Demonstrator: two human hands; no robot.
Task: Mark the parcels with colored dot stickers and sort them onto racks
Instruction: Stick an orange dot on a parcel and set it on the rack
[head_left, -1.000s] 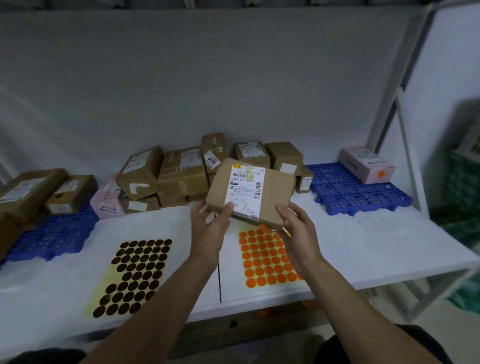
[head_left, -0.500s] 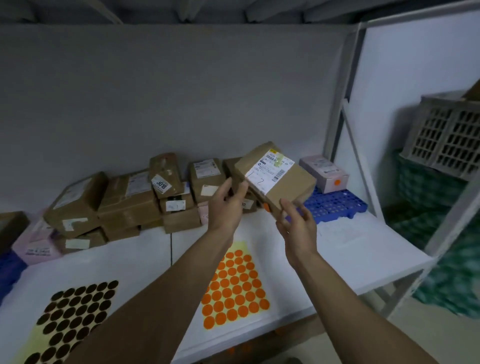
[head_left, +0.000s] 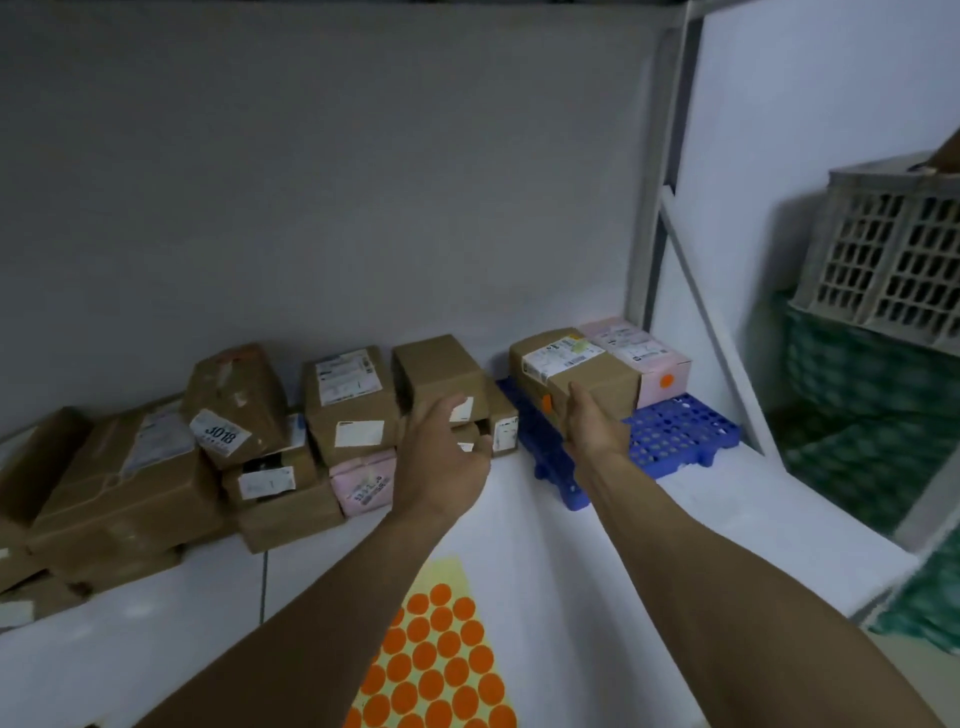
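Observation:
A brown parcel (head_left: 566, 364) with a white label and an orange dot on its front lies on the blue rack (head_left: 680, 431), right beside a pink parcel (head_left: 649, 358) that also bears an orange dot. My right hand (head_left: 592, 423) touches the brown parcel's front face with straight fingers. My left hand (head_left: 441, 457) hovers, fingers relaxed and holding nothing, in front of the pile of unsorted brown parcels (head_left: 343, 400). A sheet of orange dot stickers (head_left: 436, 670) lies on the white table between my forearms.
The white table (head_left: 727, 530) ends at the right, past a slanted metal frame post (head_left: 660, 208). Beyond it stand a grey lattice crate (head_left: 893, 249) and green netting. Several more parcels are stacked along the wall at the left.
The brown parcel went from both hands in the air down onto the blue rack next to the pink one. My left hand has let go and drawn back. My view swung right.

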